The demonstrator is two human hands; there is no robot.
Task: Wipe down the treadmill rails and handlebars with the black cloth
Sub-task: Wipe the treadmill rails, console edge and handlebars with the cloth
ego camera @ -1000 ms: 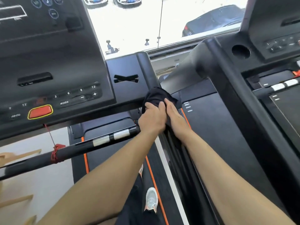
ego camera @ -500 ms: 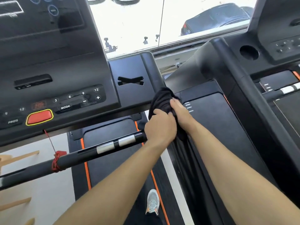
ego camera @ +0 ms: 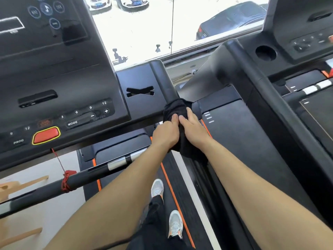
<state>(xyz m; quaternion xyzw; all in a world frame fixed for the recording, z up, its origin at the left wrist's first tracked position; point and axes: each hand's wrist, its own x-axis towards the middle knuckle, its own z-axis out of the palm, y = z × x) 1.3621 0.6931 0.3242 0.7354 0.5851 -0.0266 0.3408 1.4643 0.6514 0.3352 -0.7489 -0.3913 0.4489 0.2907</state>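
The black cloth (ego camera: 175,110) is wrapped around the treadmill's right side rail (ego camera: 162,78), just below the console's corner. My left hand (ego camera: 164,133) and my right hand (ego camera: 191,129) press side by side on the cloth, both gripping it around the rail. The cloth's lower part hangs down between my wrists. The front handlebar (ego camera: 79,179), black with silver sensor bands, runs from the lower left toward my left forearm, which hides its right end.
The console (ego camera: 54,87) with a red stop button (ego camera: 46,135) fills the upper left. A red safety cord (ego camera: 67,180) is tied to the handlebar. A second treadmill (ego camera: 270,109) stands close on the right. My feet (ego camera: 174,223) stand on the belt below.
Both hands and the cloth have slid a little way up and down the rail, staying closed on it. The view has shifted slightly.
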